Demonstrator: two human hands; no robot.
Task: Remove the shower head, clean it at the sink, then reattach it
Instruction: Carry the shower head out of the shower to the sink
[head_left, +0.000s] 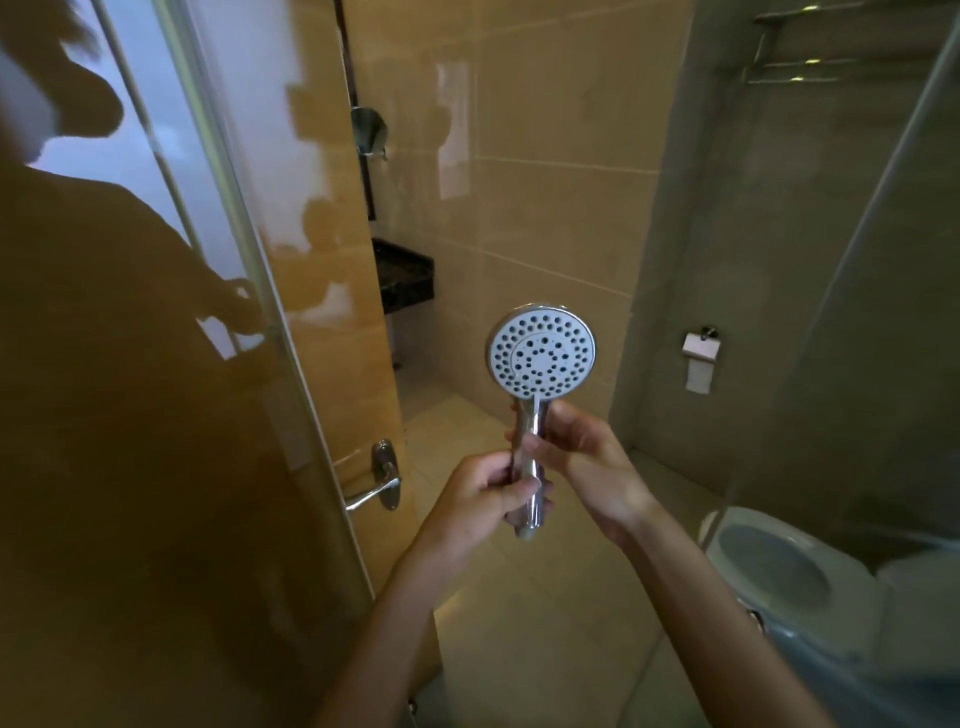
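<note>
A chrome shower head (540, 353) with a round white spray face full of dark nozzle holes is held upright in front of me, face towards the camera. No hose hangs from its handle end. My left hand (483, 488) grips the lower part of the chrome handle. My right hand (576, 447) holds the handle higher up, thumb across its front, just below the round face. A dark stone counter edge (405, 275), seemingly the vanity, shows beyond the doorway at mid-left.
A glossy door (208, 467) with a chrome lever handle (382, 480) fills the left. A white toilet (779, 566) sits at the lower right behind a glass panel (883, 260). A toilet paper holder (701, 358) hangs on the grey wall. Beige tiled floor lies ahead.
</note>
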